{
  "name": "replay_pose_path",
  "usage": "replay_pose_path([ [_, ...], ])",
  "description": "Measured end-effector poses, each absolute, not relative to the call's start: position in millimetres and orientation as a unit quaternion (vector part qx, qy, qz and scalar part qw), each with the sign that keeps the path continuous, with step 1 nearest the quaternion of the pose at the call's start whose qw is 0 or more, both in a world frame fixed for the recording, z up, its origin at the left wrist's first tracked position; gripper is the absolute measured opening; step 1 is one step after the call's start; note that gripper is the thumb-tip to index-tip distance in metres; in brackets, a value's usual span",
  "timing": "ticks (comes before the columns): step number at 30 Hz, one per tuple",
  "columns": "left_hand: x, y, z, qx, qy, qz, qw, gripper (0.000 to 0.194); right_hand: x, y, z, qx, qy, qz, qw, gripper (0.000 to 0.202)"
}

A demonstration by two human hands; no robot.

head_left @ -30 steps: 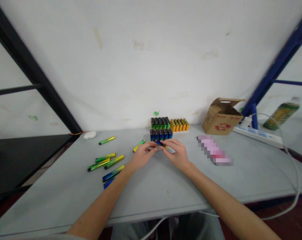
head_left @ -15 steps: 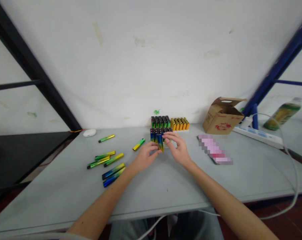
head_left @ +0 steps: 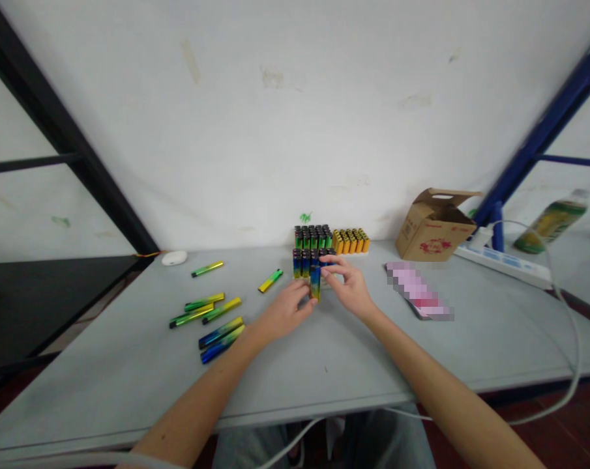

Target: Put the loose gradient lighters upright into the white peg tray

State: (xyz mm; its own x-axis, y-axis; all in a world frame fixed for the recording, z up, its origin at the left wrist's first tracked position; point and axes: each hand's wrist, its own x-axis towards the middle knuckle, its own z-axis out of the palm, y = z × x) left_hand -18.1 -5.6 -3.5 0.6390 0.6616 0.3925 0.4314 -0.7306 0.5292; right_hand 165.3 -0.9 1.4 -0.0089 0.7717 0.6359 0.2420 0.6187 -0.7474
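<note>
Between my two hands stands a blue-and-yellow lighter (head_left: 315,283), nearly upright. My left hand (head_left: 285,309) pinches its lower end with thumb and fingers. The fingertips of my right hand (head_left: 351,290) are closed at its upper part. Just behind it is a block of upright blue lighters (head_left: 302,264) with dark tops, partly hidden by my right fingers. Several green-and-yellow lighters (head_left: 221,311) lie loose on the left, and two blue-and-yellow lighters (head_left: 221,333) lie near my left forearm. One green-and-yellow lighter (head_left: 270,281) lies closer to my left hand.
Behind stand upright green lighters (head_left: 313,238) and a block of orange lighters (head_left: 351,241), near the wall. An open cardboard box (head_left: 434,228), a power strip (head_left: 507,266) and a blurred-out phone (head_left: 419,293) are on the right. A white case (head_left: 174,258) sits at the back left.
The lighter between my hands has come from a slight tilt to nearly upright and sits a little lower. Both hands have barely shifted.
</note>
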Motion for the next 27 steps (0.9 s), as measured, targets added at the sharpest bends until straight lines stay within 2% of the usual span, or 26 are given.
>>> replay_pose_path([
  [21, -20.5, -4.8, -6.9, 0.881, 0.271, 0.29, 0.256, 0.027, 163.8, -5.6, 2.7, -0.365, -0.685, 0.214, 0.593, 0.024],
  [27, -16.9, -7.0, -0.3, 0.845, 0.295, 0.308, 0.322, 0.029, 158.2, -5.5, 0.3, -0.363, -0.66, 0.265, 0.602, 0.026],
])
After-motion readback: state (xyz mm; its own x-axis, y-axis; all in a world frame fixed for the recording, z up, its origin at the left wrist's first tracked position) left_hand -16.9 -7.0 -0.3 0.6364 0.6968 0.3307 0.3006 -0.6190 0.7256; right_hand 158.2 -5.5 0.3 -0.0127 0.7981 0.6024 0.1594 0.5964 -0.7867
